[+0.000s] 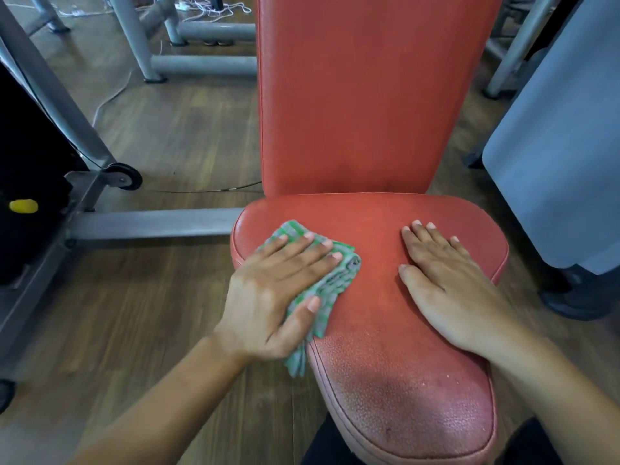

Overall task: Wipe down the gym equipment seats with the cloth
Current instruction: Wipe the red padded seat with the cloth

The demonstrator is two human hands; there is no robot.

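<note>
Closest in, the narrow nose of the red seat pad (396, 380), pebbled vinyl, worn pale and scuffed at the tip. Its long axis runs straight away from the camera, nose toward the person, widening out to a broad rounded back end.

Up the pad now: the left hand (268, 297) lies flat on the cloth (335, 283), fingers straight and close together, pointing up and to the right, thumb laid along the fabric. It presses rather than grips. The cloth is a folded green-and-grey check, sitting on the left side of the seat; its long axis runs roughly near to far, and the near tail hangs over the pad's left edge.

Across on the right side, the right hand (449, 290) rests palm down on bare vinyl, fingers extended and slightly spread, pointing away, holding nothing. The two hands are apart, with open red pad between them.

Behind the seat, the tall red backrest (369, 95) stands upright, just past the pad's back edge.

Out left, a grey frame bar (151, 223) meets the seat, with a black pulley wheel (124, 177) and a yellow knob (23, 206) beyond. Right, a grey-blue panel (553, 162). Wood-look floor (174, 135) underneath, white cords (208, 8) at the far end.
</note>
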